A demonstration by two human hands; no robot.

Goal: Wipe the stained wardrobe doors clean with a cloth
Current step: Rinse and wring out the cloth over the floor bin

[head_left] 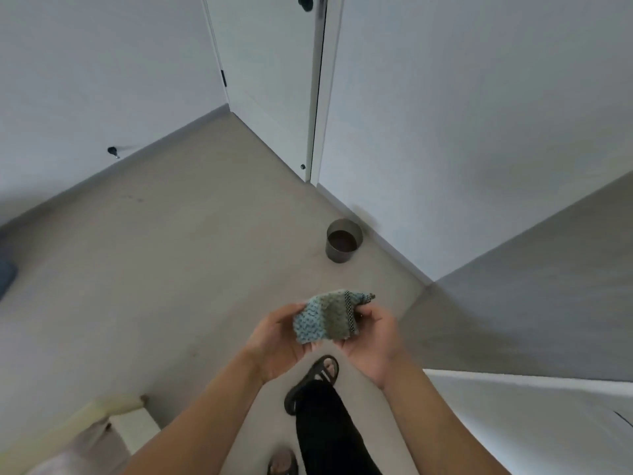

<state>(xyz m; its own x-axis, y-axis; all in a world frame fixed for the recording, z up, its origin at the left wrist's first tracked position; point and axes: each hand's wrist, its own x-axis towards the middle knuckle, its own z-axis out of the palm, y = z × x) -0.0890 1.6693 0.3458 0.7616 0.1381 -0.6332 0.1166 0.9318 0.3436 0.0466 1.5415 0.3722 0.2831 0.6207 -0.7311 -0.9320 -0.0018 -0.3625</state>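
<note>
Left hand (274,341) and right hand (373,337) each curl round a side edge of the blue-green knitted cloth (325,315), near centre. Fold it into a flat pad first, clean face out. Metal bin (344,240) beyond. Can't tell which panel is the wardrobe doors.

The cloth (325,317) you hold is a coarse knitted textile, bumpy and matt, with a stitched edge. The small round bin (343,240) looks like metal, with a dull brushed finish. The floor (171,269) under it is smooth and matt. The door (270,80) is white and smooth, with only a soft sheen. Your trouser leg (325,430) is black matt fabric, and the sandal (317,373) looks like black rubber or plastic.
</note>
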